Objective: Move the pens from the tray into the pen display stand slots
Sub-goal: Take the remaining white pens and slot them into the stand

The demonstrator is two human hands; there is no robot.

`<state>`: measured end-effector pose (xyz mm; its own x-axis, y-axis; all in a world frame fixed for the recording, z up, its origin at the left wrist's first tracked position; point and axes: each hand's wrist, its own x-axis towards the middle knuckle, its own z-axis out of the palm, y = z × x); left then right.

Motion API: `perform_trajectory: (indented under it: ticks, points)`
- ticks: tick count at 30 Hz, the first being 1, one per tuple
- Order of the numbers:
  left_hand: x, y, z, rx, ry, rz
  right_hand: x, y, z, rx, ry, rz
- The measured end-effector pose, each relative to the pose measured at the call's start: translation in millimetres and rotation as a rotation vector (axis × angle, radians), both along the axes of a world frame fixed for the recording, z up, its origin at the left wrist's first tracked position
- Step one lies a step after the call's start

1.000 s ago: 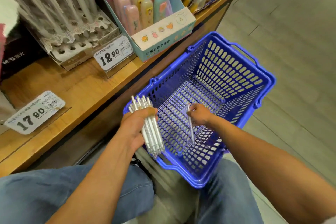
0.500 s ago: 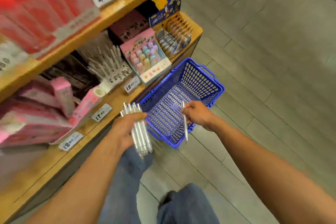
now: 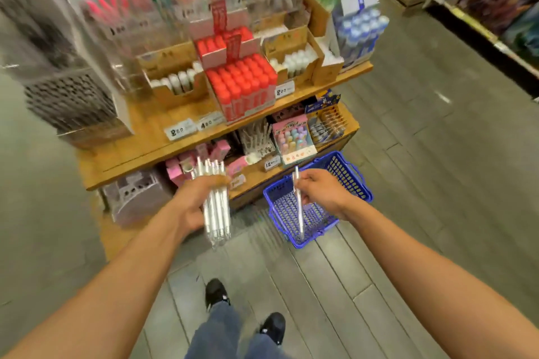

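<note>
My left hand (image 3: 194, 198) grips a bundle of several clear white pens (image 3: 216, 207), held upright in front of the lower shelf. My right hand (image 3: 323, 191) pinches a single white pen (image 3: 298, 201), which hangs over the blue plastic basket (image 3: 361, 186) on the floor. The basket looks empty. A white pen display stand (image 3: 256, 140) with several round slots and a few pens stands on the lower wooden shelf, behind and between my hands. A grey stand with holes (image 3: 137, 195) sits at the shelf's left end.
The upper wooden shelf (image 3: 145, 137) carries a box of red-capped items (image 3: 242, 81), cardboard boxes and price tags. A pastel eraser box (image 3: 293, 140) stands beside the pen stand. Grey floor planks (image 3: 423, 154) stretch to the right. My shoes (image 3: 215, 293) are below.
The view has risen and pulled back: the basket and shelves look much smaller and farther. Both hands have lifted out of the basket and keep their pens.
</note>
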<state>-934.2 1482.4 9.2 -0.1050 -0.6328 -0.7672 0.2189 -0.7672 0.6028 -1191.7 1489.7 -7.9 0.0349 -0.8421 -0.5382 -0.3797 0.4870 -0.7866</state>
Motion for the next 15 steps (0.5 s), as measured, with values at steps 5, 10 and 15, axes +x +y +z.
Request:
perform_trajectory:
  ticks: [5,10,15]
  points:
    - [83.4,6.1,42.4,-0.027,0.035,0.089,79.2,-19.7,32.9,-0.009,-0.054,0.092]
    - [173.5,6.6,70.2,-0.036,0.045,0.204,154.0,-50.1,61.8,-0.052,-0.031,0.218]
    - [235.8,0.1,95.8,-0.074,0.039,0.277,219.7,-78.6,89.1,-0.094,-0.034,0.244]
